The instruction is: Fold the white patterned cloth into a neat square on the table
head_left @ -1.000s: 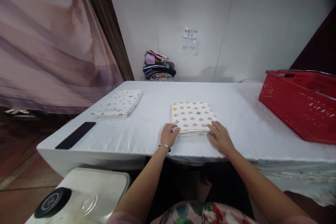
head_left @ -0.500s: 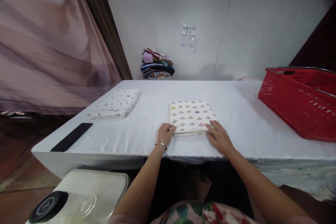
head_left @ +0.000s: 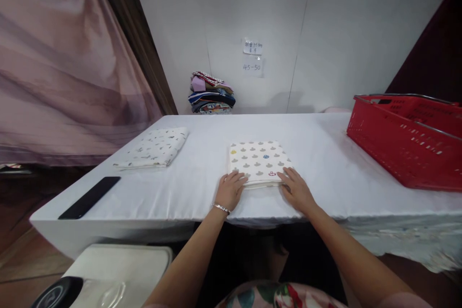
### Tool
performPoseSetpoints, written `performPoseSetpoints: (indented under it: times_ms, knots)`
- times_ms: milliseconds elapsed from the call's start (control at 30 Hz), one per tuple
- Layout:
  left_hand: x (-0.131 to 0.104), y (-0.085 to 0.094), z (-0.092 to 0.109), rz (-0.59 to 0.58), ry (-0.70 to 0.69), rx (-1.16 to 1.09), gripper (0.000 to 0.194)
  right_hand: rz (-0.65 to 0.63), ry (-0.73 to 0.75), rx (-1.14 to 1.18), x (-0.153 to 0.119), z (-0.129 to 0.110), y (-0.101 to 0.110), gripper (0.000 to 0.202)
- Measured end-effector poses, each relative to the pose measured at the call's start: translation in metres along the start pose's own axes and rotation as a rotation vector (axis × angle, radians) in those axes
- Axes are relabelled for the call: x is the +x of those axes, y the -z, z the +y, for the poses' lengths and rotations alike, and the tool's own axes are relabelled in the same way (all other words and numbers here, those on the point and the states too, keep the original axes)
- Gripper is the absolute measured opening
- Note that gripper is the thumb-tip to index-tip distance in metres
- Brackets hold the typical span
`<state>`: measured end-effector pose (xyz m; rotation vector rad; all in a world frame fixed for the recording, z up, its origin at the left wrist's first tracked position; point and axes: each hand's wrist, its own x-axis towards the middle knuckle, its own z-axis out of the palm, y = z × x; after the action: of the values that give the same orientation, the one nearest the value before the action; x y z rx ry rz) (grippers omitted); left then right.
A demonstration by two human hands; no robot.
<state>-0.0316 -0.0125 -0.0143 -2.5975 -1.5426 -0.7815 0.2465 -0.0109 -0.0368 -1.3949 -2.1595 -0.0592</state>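
A folded white cloth (head_left: 257,159) with grey, yellow, blue and red prints lies flat on the white table in front of me. My left hand (head_left: 231,189) rests on its near left corner, fingers spread and palm down, a bracelet on the wrist. On the near right corner lies my right hand (head_left: 296,189), its fingers also apart and touching the top of the cloth. Neither hand grips it. Another folded white cloth (head_left: 156,148) with small dark prints lies further left, touched by neither hand.
A black phone-like slab (head_left: 90,198) lies at the table's left front. A red basket (head_left: 407,144) stands on the right. Stacked folded fabrics (head_left: 211,96) are at the back edge. Below the table at left is a white stool-like surface (head_left: 126,269).
My left hand has opened from a bent-finger pose and now lies flatter over the cloth's corner. My right hand stays at its corner. The whole view has shifted slightly.
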Motion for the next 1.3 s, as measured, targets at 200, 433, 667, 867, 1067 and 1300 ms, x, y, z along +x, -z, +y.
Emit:
performPoseSetpoints:
  times_ms: [200,433,667,867,1067,1300]
  knots:
    - [-0.002,-0.004,-0.007,0.039,0.007,-0.117,0.032,0.013,-0.116,0.328,0.000,0.006,0.005,0.041]
    - [-0.003,-0.012,-0.010,0.072,0.255,-0.043,0.055,0.070,-0.650,0.583,0.040,0.035,0.009,0.052]
    - [0.017,-0.006,-0.026,-0.065,0.166,0.124,0.046,-0.164,-0.687,0.390,0.083,0.052,-0.003,0.083]
    - [0.048,0.001,-0.066,-0.113,0.332,-0.006,0.053,0.002,-0.426,0.210,0.055,0.038,-0.028,0.065]
    - [0.032,-0.020,-0.057,0.129,0.434,-0.181,0.063,0.022,-0.403,0.112,0.046,0.029,-0.027,0.058]
    - [0.025,-0.021,-0.050,0.206,0.276,-0.116,0.037,-0.119,-0.479,0.020,0.055,0.012,-0.006,0.055]
